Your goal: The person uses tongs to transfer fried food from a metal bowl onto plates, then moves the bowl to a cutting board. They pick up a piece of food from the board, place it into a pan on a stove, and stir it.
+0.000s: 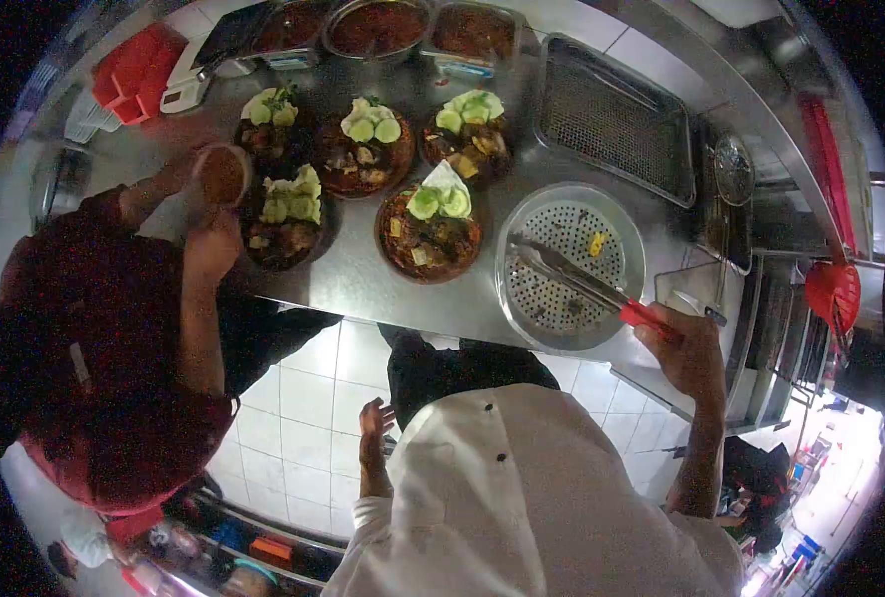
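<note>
My right hand (pixel 676 348) is closed around the red handle of metal tongs (pixel 582 279). The tongs' tips reach over a round perforated metal pan (pixel 517 308), where a small yellow piece of food (pixel 597 244) and a few dark scraps lie. Hanging low beside my white jacket, my left hand (pixel 374 418) has its fingers loosely apart and holds nothing I can see. Left of the pan is a brown plate of food (pixel 428 239) topped with cucumber slices and lettuce. Several similar plates (pixel 363 149) stand behind it and to the left.
At left, a co-worker in a dark red shirt (pixel 124 328) holds a small bowl of brown sauce (pixel 221 177). Trays of red sauce (pixel 375 28) line the back. A wire-mesh tray (pixel 617 129) lies at back right, and a knife (pixel 699 306) rests near my right hand.
</note>
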A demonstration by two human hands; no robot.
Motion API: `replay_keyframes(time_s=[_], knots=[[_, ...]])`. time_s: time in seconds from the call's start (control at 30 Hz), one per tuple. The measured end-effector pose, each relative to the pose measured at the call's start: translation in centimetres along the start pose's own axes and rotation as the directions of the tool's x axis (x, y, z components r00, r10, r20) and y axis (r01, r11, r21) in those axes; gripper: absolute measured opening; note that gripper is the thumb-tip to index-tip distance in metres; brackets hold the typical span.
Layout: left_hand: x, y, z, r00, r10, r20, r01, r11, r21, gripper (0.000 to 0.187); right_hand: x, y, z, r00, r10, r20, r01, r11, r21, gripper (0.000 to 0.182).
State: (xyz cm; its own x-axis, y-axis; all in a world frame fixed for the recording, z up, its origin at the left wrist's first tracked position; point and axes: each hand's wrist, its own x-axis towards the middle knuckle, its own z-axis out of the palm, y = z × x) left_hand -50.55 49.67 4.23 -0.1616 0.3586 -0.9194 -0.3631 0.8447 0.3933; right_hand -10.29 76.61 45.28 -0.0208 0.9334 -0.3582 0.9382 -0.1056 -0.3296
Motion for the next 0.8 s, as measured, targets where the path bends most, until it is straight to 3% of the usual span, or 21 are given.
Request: replay_keyframes(time_s=[0.03,0.07,0.13,0.17,0.2,0.23,0.27,0.37,0.4,0.5,0.6,0.7,0.8], knots=[[-0.5,0.2,0.0,0.998,0.047,0.044,-0.046,0.999,-0.024,0.070,0.1,0.1,-0.3,1.000,-0.014,0.006,0.014,1.000,-0.005,0.022],[-0.5,0.5,0.4,0.999,0.008,-0.049,-0.007,1.000,0.005,0.050,0.2,0.5,-0.5,1.000,-0.008,0.027,0.010,0.998,-0.066,0.021],[-0.4,1.1,0.1,0.997,0.053,-0.059,-0.052,0.999,0.011,0.051,0.4,0.6,-1.0,0.997,0.010,0.071,0.003,0.983,-0.185,0.020],[-0.3,1.5,-0.1,0.995,0.075,-0.061,-0.074,0.997,0.015,0.051,0.6,0.1,-1.4,0.998,0.028,0.057,-0.020,0.992,-0.128,0.021],[0.3,2.5,-0.2,0.995,-0.023,-0.100,0.025,1.000,0.015,0.051,0.6,-1.0,-2.1,0.998,0.049,0.045,-0.046,0.996,-0.071,0.021],[0.6,3.2,-0.4,0.994,-0.021,-0.105,0.021,1.000,-0.002,0.051,0.8,-1.9,-2.5,0.997,0.072,0.033,-0.072,0.997,-0.014,0.022],[0.8,3.8,-0.6,0.994,-0.020,-0.109,0.018,1.000,-0.019,0.051,1.3,-0.8,-1.8,0.999,-0.028,-0.040,0.028,1.000,0.006,0.024],[1.1,5.3,-1.3,0.994,0.002,-0.108,-0.008,0.999,-0.053,0.049,3.3,-2.6,-2.2,0.997,-0.078,0.005,0.078,0.997,0.005,0.026],[1.2,5.7,-1.6,0.994,-0.002,-0.113,-0.006,0.998,-0.066,0.049,4.3,-2.9,-2.0,0.977,-0.211,-0.039,0.208,0.976,-0.059,0.029],[1.7,5.9,-2.5,0.993,0.000,-0.114,-0.011,0.995,-0.096,0.049,6.5,-8.3,-1.4,0.994,-0.110,-0.028,0.113,0.987,0.117,0.031],[1.9,5.1,-3.5,0.993,-0.010,-0.113,-0.004,0.992,-0.125,0.051,10.4,-11.4,1.2,0.934,-0.347,-0.088,0.357,0.900,0.251,0.032],[1.5,3.7,-4.7,0.991,-0.014,-0.135,-0.006,0.989,-0.145,0.049,13.9,-14.8,4.3,0.930,-0.364,-0.061,0.368,0.924,0.107,0.033],[0.8,1.7,-6.1,0.990,-0.023,-0.139,-0.002,0.984,-0.181,0.051,15.7,-17.0,6.3,0.936,-0.351,-0.005,0.347,0.924,0.160,0.033]])
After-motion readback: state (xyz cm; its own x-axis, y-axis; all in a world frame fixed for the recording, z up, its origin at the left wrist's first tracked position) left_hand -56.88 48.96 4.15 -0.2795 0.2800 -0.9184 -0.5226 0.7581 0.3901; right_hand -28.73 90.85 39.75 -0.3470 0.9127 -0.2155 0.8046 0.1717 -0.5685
